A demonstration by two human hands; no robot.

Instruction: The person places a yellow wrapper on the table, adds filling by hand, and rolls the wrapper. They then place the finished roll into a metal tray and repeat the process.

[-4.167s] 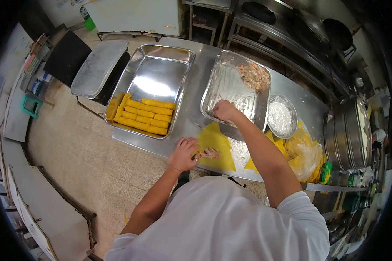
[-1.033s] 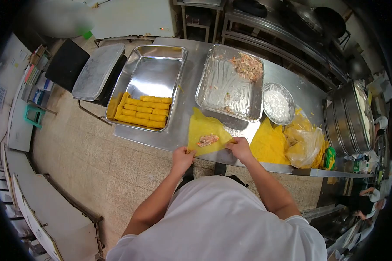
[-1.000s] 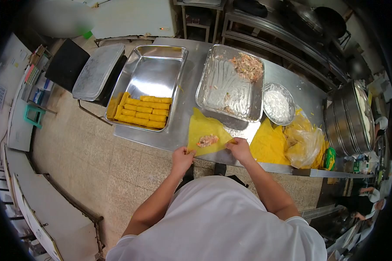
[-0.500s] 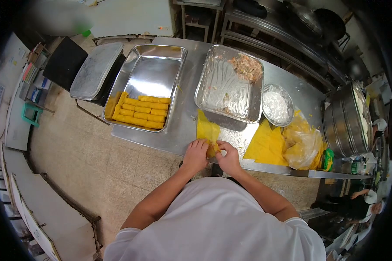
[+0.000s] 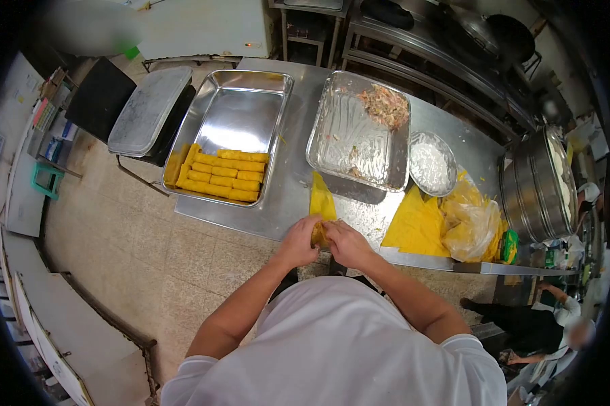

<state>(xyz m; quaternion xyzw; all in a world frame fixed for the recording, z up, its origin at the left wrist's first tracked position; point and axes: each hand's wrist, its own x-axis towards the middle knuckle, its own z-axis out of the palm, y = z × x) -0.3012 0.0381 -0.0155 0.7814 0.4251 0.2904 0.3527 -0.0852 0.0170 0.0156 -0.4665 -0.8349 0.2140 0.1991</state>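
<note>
At the table's front edge my left hand point(image 5: 300, 242) and my right hand point(image 5: 349, 244) are closed from both sides on a yellow wrapper sheet point(image 5: 322, 202). Its near part is bunched into a roll between the fingers; whatever lies inside is mostly hidden. The free end narrows away from me, flat on the steel. Beyond it sits a metal tray point(image 5: 351, 145) with a mound of pinkish chopped filling point(image 5: 386, 108) in its far right corner. To the left, finished yellow rolls point(image 5: 223, 177) lie lined up in the near end of a deeper steel tray point(image 5: 240, 101).
Right of my hands lie stacked yellow sheets point(image 5: 413, 227) and a clear plastic bag point(image 5: 472, 227). A bowl of white paste or powder point(image 5: 430, 161) stands behind them. Round metal steamers point(image 5: 536, 193) are at the right end. Another person point(image 5: 528, 328) is at lower right.
Both hands have shifted slightly left, and the right hand has turned over the top of the roll. The wrapper's free end looks narrower, folded inward. The other person has moved nearer.
</note>
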